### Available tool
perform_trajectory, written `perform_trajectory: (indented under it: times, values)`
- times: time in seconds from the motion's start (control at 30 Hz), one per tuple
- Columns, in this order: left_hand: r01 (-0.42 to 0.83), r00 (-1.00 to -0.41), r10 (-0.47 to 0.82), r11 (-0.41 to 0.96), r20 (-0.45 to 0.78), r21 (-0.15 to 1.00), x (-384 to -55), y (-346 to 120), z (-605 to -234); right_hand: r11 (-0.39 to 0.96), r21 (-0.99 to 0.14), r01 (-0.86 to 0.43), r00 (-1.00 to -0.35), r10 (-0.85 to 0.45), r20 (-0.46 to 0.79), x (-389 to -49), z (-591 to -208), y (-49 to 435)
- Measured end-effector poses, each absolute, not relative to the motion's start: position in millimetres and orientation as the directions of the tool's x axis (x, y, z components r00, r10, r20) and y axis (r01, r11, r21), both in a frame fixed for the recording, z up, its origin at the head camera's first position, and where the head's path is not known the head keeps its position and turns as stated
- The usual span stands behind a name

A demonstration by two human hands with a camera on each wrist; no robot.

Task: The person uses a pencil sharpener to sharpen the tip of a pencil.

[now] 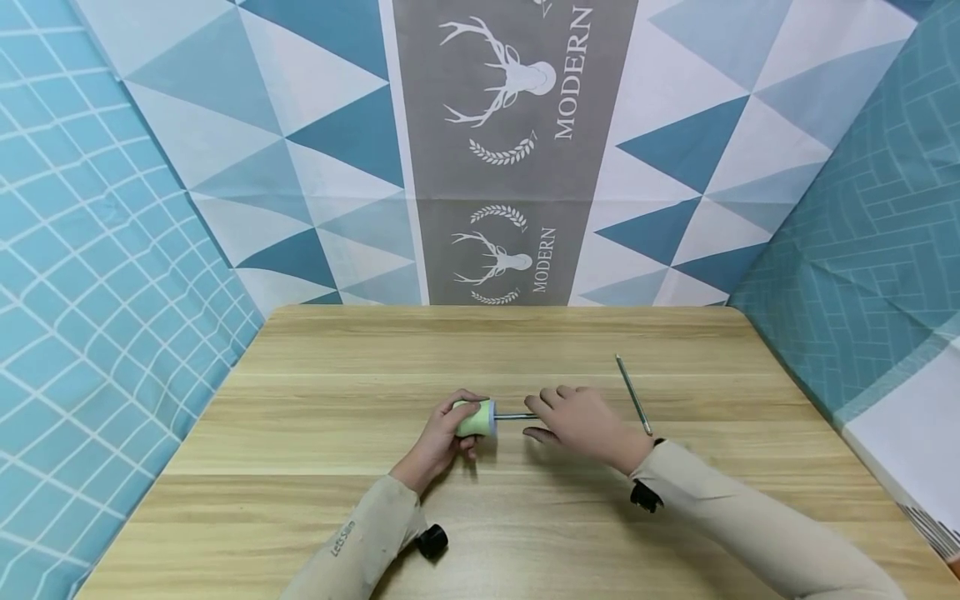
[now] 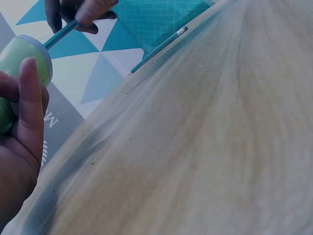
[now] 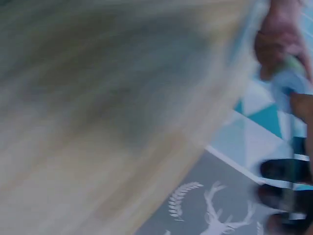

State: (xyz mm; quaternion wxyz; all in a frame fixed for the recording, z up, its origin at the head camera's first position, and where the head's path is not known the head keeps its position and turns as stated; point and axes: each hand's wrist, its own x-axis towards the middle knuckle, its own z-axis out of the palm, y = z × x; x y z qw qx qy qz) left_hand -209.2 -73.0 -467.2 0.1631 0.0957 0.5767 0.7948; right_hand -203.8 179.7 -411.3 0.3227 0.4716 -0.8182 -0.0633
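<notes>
My left hand (image 1: 437,439) grips a small rounded green pencil sharpener (image 1: 472,419) with a pale bluish rim, above the middle of the table. A dark green pencil (image 1: 513,416) enters the sharpener's rim end and points to the right. My right hand (image 1: 583,423) pinches that pencil between thumb and fingers, its far end hidden by the hand. In the left wrist view, the thumb and fingers wrap the sharpener (image 2: 22,58), and the pencil (image 2: 59,35) slants up to the other hand. The right wrist view is blurred, with the sharpener's rim (image 3: 282,88) near the right thumb.
A second pencil (image 1: 633,393) lies on the wooden table (image 1: 360,350), beyond my right wrist. Patterned cloth (image 1: 330,167) hangs behind the table's far edge, with blue cloth (image 1: 90,250) at the left and more cloth at the right.
</notes>
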Motion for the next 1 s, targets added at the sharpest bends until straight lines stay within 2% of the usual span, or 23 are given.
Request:
perform_trajectory:
  times: [0.1, 0.23, 0.37, 0.47, 0.6, 0.7, 0.83, 0.93, 1.0]
  values:
    - [-0.157, -0.93, 0.364, -0.287, -0.044, 0.945, -209, -73, -467, 0.498, 0.533, -0.684, -0.184, -0.825, 0.534, -208, -424, 179]
    - [-0.166, -0.93, 0.364, -0.29, -0.051, 0.942, -209, -73, -467, 0.443, 0.606, -0.661, -0.053, -0.833, 0.551, -214, -430, 178]
    - [-0.164, -0.933, 0.357, -0.293, -0.051, 0.942, -209, -73, -467, 0.406, 0.649, -0.643, -0.011, -0.853, 0.522, -218, -431, 178]
    - [-0.155, -0.935, 0.351, -0.297, -0.043, 0.942, -209, -74, -467, 0.393, 0.647, -0.653, -0.018, -0.862, 0.506, -220, -432, 177]
    - [-0.143, -0.936, 0.351, -0.293, -0.033, 0.945, -209, -75, -467, 0.4, 0.576, -0.713, -0.079, -0.862, 0.5, -220, -433, 174]
    - [-0.142, -0.934, 0.355, -0.288, -0.032, 0.947, -209, -76, -467, 0.41, 0.405, -0.817, -0.189, -0.854, 0.484, -218, -431, 172]
    - [-0.133, -0.931, 0.363, -0.289, -0.02, 0.948, -209, -76, -468, 0.437, -0.034, -0.899, -0.415, -0.826, 0.381, -214, -424, 170]
    - [-0.126, -0.93, 0.367, -0.291, -0.011, 0.948, -208, -75, -468, 0.453, -0.346, -0.822, -0.545, -0.803, 0.243, -215, -416, 169]
    - [-0.126, -0.927, 0.374, -0.293, -0.008, 0.948, -208, -75, -468, 0.467, -0.486, -0.739, -0.595, -0.79, 0.146, -217, -410, 169]
